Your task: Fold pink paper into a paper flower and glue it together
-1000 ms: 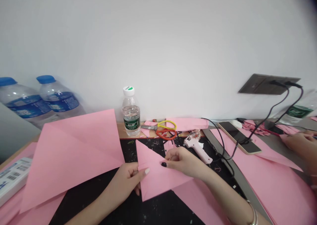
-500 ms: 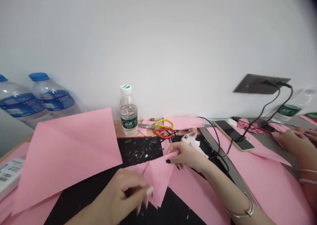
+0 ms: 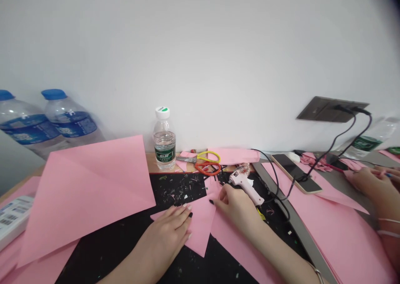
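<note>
A folded piece of pink paper (image 3: 201, 225) lies on the black mat, with a pointed corner toward me. My left hand (image 3: 170, 232) is laid flat on its left part, fingers stretched out, pressing it down. At the upper right corner of the paper, the curled fingers and thumb of my right hand (image 3: 233, 203) pinch it; the fingertips are partly hidden. Just beyond my right hand is a pale pink hot glue gun (image 3: 246, 186). Another pink sheet (image 3: 240, 250) lies beneath my right forearm.
A large pink sheet (image 3: 90, 192) lies at left. Behind the mat stand a water bottle (image 3: 165, 148) and scissors (image 3: 208, 159) with yellow and orange handles. A phone (image 3: 295, 173) and cables lie at right, near another person's hands (image 3: 371, 184). Two blue-capped bottles (image 3: 73, 123) are at far left.
My left hand has gone from curled above the paper to flat on it. The folded paper now lies flatter, and my right hand has shifted slightly, uncovering more of the glue gun.
</note>
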Demonstrator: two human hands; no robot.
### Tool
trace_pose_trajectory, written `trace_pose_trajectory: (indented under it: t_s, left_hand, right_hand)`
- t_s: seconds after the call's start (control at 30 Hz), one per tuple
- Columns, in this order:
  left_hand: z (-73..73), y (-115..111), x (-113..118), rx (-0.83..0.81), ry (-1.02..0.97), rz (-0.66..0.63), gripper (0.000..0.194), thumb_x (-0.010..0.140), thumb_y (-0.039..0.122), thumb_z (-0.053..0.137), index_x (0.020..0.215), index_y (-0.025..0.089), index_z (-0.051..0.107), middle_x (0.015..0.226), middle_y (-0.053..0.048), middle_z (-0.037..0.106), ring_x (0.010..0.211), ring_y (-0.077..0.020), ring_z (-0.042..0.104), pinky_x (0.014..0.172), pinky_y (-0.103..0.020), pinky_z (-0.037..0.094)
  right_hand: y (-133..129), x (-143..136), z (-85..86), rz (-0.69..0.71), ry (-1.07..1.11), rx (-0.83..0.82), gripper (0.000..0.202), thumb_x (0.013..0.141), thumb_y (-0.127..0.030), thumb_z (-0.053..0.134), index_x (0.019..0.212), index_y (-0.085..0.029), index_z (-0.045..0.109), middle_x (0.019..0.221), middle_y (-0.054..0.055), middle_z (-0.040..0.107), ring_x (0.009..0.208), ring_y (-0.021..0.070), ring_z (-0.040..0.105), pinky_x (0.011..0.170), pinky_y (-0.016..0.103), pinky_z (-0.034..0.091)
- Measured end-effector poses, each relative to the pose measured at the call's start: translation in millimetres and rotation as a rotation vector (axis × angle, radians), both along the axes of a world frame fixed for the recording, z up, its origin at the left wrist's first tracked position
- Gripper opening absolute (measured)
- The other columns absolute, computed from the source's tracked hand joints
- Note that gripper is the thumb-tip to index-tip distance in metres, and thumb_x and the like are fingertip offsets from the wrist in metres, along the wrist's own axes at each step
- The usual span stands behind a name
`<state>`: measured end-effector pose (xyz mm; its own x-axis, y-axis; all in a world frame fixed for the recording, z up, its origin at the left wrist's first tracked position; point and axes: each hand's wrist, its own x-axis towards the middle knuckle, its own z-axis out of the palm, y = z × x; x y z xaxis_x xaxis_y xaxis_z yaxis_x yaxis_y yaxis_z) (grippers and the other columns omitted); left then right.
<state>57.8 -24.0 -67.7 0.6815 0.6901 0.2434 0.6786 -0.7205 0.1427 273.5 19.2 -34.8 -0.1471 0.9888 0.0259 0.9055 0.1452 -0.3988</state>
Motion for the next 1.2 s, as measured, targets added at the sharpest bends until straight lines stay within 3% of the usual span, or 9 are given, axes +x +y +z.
trace_pose_trajectory:
  t_s: [0.1,0.17,0.23,0.3,0.5,0.8,0.97,1.1,1.2]
  left_hand:
    - [-9.1,-1.8,0.4,0.055,0.031,0.013,0.032,0.091,0.015,0.035,0.110,0.014,0.060,0.118,-0.010,0.063,0.110,-0.0230,0.057,0.096,-0.039,0.043]
    - [-16.7,-4.0,-0.8,0.106,0.068,0.010,0.032,0.089,0.014,0.035,0.113,0.013,0.058,0.120,-0.011,0.062,0.110,-0.0246,0.057,0.095,-0.041,0.043]
    - [-22.6,-6.3,-3.1,0.127,0.079,0.002,0.034,0.088,0.013,0.037,0.118,0.015,0.053,0.124,-0.010,0.058,0.115,-0.0246,0.052,0.097,-0.040,0.040]
    - [-25.4,-7.9,-5.6,0.126,0.065,-0.007,0.037,0.087,0.013,0.038,0.122,0.017,0.049,0.129,-0.008,0.054,0.121,-0.0234,0.047,0.100,-0.038,0.037]
    - [-16.5,-6.8,-6.2,0.157,0.106,-0.031,0.034,0.087,0.015,0.039,0.120,0.018,0.050,0.128,-0.008,0.056,0.117,-0.0233,0.050,0.098,-0.038,0.038]
    - [-10.5,-6.7,-4.7,0.105,0.056,-0.015,0.034,0.088,0.014,0.038,0.118,0.020,0.052,0.126,-0.008,0.057,0.115,-0.0234,0.052,0.098,-0.040,0.037]
    - [-8.5,-6.5,-2.8,0.172,0.122,-0.015,0.031,0.089,0.017,0.038,0.115,0.019,0.055,0.122,-0.009,0.060,0.111,-0.0245,0.056,0.094,-0.042,0.040]
    - [-12.4,-7.6,1.2,0.251,0.077,0.014,0.030,0.092,0.020,0.036,0.111,0.018,0.059,0.119,-0.008,0.063,0.108,-0.0227,0.058,0.095,-0.041,0.039]
    - [-16.9,-8.9,3.2,0.288,0.044,0.041,0.031,0.093,0.019,0.034,0.105,0.017,0.063,0.113,-0.007,0.066,0.105,-0.0213,0.060,0.095,-0.038,0.040]
  right_hand:
    - [-25.8,-8.7,-3.0,0.271,-0.158,0.213,0.014,0.084,-0.018,0.049,0.085,-0.017,0.062,0.091,0.011,0.068,0.084,0.0261,0.062,0.071,0.037,0.048]
    - [-42.9,-10.8,-7.1,0.543,-0.120,0.294,0.028,0.088,-0.024,0.045,0.112,-0.017,0.058,0.117,0.010,0.062,0.108,0.0274,0.054,0.095,0.045,0.038]
    - [-54.4,-8.6,-9.3,0.744,-0.115,0.215,0.046,0.087,-0.036,0.048,0.127,-0.015,0.048,0.127,0.012,0.054,0.118,0.0276,0.048,0.104,0.046,0.029]
    - [-58.6,-3.4,-7.6,0.788,-0.127,0.102,0.055,0.086,-0.038,0.049,0.134,-0.013,0.040,0.134,0.013,0.046,0.123,0.0266,0.043,0.108,0.044,0.026]
    - [-46.5,9.3,2.6,0.613,-0.105,-0.026,0.051,0.088,-0.025,0.045,0.137,-0.018,0.034,0.138,0.008,0.041,0.126,0.0217,0.040,0.110,0.043,0.023]
    - [-17.1,11.6,-11.5,0.427,-0.232,0.252,0.042,0.088,-0.023,0.043,0.128,-0.010,0.047,0.127,0.016,0.053,0.115,0.0270,0.052,0.103,0.048,0.033]
    - [-10.3,10.2,-5.2,0.156,-0.027,0.307,0.028,0.087,-0.016,0.038,0.106,-0.016,0.059,0.102,0.012,0.066,0.092,0.0248,0.061,0.085,0.042,0.045]
    - [-5.4,6.5,-4.6,-0.059,0.237,0.084,0.012,0.082,-0.022,0.047,0.078,-0.018,0.057,0.060,0.003,0.061,0.060,0.0200,0.057,0.056,0.030,0.042]
    - [1.4,2.0,-8.2,-0.141,0.395,-0.147,0.010,0.077,-0.023,0.053,0.069,-0.018,0.053,0.049,-0.001,0.053,0.046,0.0150,0.049,0.045,0.025,0.034]
